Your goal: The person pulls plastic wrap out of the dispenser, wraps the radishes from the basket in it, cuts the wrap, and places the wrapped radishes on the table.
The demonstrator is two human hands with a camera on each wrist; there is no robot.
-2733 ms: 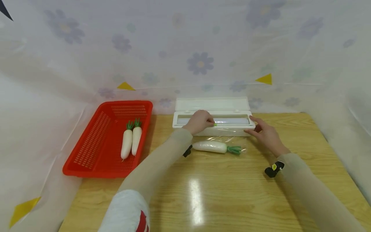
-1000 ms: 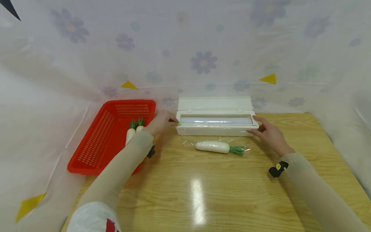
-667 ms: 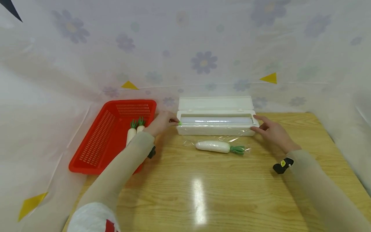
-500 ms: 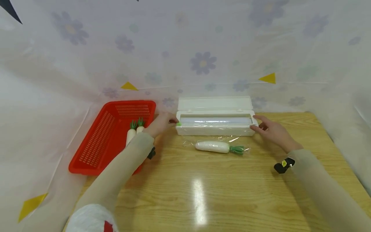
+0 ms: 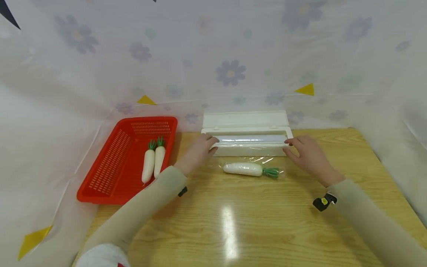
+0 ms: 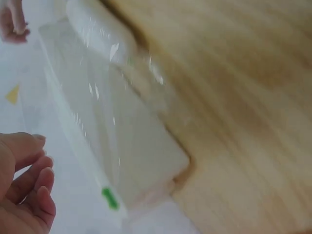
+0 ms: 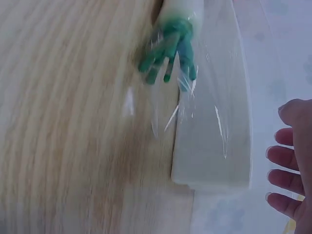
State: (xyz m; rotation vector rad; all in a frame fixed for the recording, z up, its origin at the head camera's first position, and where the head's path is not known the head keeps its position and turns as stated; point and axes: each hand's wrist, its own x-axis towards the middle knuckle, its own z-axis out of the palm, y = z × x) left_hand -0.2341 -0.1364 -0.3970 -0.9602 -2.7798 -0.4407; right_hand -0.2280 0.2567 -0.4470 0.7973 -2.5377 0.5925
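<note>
A white cling film dispenser (image 5: 250,151) stands at the back middle, its lid (image 5: 245,119) raised and a film roll (image 5: 250,139) inside. My left hand (image 5: 197,152) is at its left end, thumb and fingers apart. My right hand (image 5: 311,159) is at the right end, fingers loosely bent. Both wrist views show the fingers holding nothing, just beyond the dispenser. In front of it lies a white radish (image 5: 242,169) with green stalks, covered by clear film that runs back over the dispenser's front. A green slide cutter (image 6: 109,198) sits at the dispenser's left end.
To the left, a red perforated basket (image 5: 100,198) holds two more white radishes, one radish (image 5: 148,167) beside another radish (image 5: 160,159). A flowered curtain (image 5: 230,48) hangs behind the wooden table (image 5: 267,222).
My left hand slid the green cutter leftward along the dispenser, then let go of it and moved a little right over the left end. My right hand stayed by the right end.
</note>
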